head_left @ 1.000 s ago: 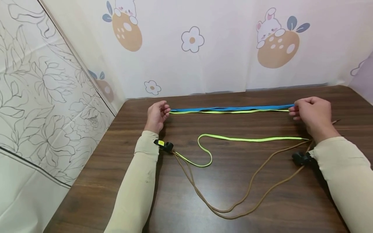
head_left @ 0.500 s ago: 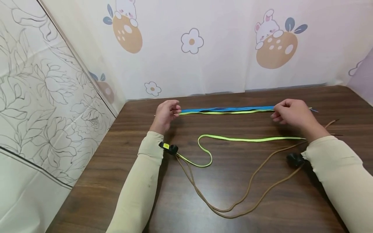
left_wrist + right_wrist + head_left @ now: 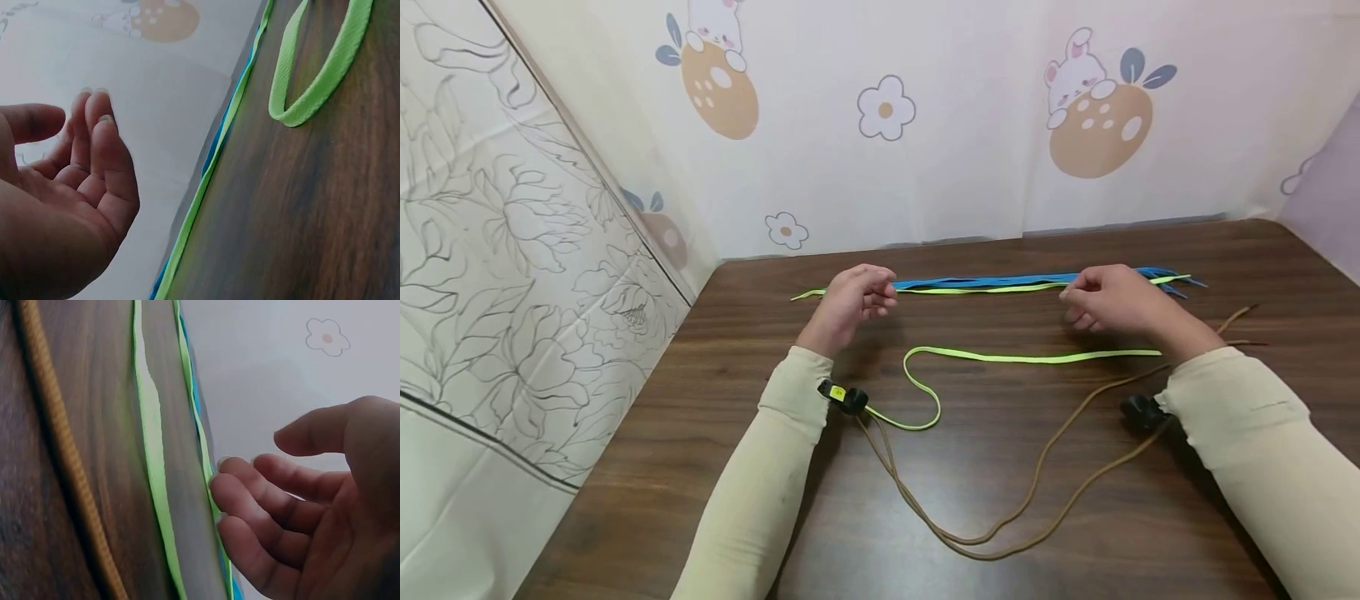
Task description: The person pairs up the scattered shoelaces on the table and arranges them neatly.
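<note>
Flat blue shoelaces (image 3: 992, 281) lie bundled in a straight line along the back of the table, a neon-green shoelace (image 3: 940, 291) running along their front side. My left hand (image 3: 852, 307) hovers over the left part of this bundle, fingers loosely bent. Nothing sits between its thumb and fingers (image 3: 115, 162) in the left wrist view. Over the right part is my right hand (image 3: 1116, 302), relaxed and holding nothing; the right wrist view has its thumb (image 3: 312, 430) apart from the fingertips. Beyond the right hand the blue lace ends fan out.
A second neon-green shoelace (image 3: 1030, 359) curves across the middle of the brown wooden table (image 3: 700, 467). Brown round cord (image 3: 955, 540) loops nearer the front, its tips behind my right wrist. A patterned curtain (image 3: 955, 183) rises at the table's back edge.
Both hands have moved inward along the bundle, left hand to the right and right hand to the left. The lace ends they covered now show on both sides; the laces stay in place.
</note>
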The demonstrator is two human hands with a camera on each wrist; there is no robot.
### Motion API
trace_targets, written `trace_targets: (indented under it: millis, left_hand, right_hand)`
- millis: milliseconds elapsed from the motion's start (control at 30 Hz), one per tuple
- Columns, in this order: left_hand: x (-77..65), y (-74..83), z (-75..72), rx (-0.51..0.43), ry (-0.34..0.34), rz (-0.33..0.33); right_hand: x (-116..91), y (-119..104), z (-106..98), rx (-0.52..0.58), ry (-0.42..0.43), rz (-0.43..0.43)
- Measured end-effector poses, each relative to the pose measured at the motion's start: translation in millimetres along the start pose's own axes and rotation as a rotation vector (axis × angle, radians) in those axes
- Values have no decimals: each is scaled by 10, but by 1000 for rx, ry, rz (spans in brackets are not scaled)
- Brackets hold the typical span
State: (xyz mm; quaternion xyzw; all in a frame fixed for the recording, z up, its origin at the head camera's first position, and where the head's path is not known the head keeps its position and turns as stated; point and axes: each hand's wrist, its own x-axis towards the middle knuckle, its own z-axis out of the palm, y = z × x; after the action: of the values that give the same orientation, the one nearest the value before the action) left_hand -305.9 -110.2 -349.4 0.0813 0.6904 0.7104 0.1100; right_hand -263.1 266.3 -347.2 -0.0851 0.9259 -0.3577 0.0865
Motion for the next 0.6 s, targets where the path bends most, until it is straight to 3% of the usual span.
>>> trace_targets:
  millis: [167,400,600]
  left_hand:
    - [-43,35,49,178,-84,-20]
    - [-110,102,138,334,-172,-39]
    - [-115,78,187,513,-300,-53]
  right_hand:
    - [-20,-65,14,-7,-78,-3]
    - [-27,-107,51,-13,-178,-22]
    - [-36,-124,79,-76,-250,-36]
